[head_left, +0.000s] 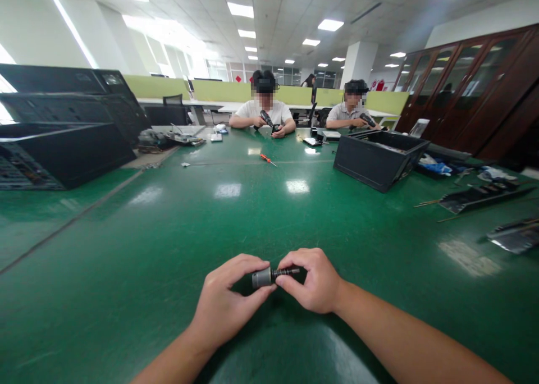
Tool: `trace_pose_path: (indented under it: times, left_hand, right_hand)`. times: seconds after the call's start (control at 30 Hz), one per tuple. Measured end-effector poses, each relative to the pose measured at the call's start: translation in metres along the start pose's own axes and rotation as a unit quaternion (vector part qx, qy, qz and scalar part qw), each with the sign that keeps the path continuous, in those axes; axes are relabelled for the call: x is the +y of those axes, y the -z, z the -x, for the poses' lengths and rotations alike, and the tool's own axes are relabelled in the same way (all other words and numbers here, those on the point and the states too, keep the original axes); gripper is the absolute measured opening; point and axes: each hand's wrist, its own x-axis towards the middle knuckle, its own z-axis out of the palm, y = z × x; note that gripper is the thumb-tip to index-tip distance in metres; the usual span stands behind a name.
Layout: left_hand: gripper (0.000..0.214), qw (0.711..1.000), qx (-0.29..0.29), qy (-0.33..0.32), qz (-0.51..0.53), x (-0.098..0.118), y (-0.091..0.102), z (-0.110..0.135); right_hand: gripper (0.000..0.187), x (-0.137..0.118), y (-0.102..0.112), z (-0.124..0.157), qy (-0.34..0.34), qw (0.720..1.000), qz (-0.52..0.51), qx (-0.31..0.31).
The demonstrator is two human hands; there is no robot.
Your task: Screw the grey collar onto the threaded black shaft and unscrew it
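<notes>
Low in the middle of the view, just over the green table [202,215], is a small grey cylindrical part with a thin dark ribbed shaft [261,277]; its exact kind I cannot make out. The shaft lies level and points right. My left hand [225,300] is closed on the grey cylinder, thumb below and fingers above. From the right, my right hand [314,280] pinches near where the shaft meets the cylinder. The shaft's tip shows in the gap between the right thumb and forefinger.
Across the table, two people [263,109] hold dark power drills. An orange screwdriver [266,159] lies mid-table. Black computer cases stand at left [96,154] and right [366,156]. Dark metal pieces [484,196] lie on the right, and a heap of parts [168,138] at back left.
</notes>
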Motion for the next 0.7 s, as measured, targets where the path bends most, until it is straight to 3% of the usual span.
trace_pose_path:
  times: [0.7]
  left_hand:
    - [0.019,1.0,0.012,-0.004,-0.01,0.0014,-0.0001,-0.0004]
  right_hand:
    - [0.005,0.0008,0.0018,-0.0006,-0.01,1.0,-0.006,-0.001]
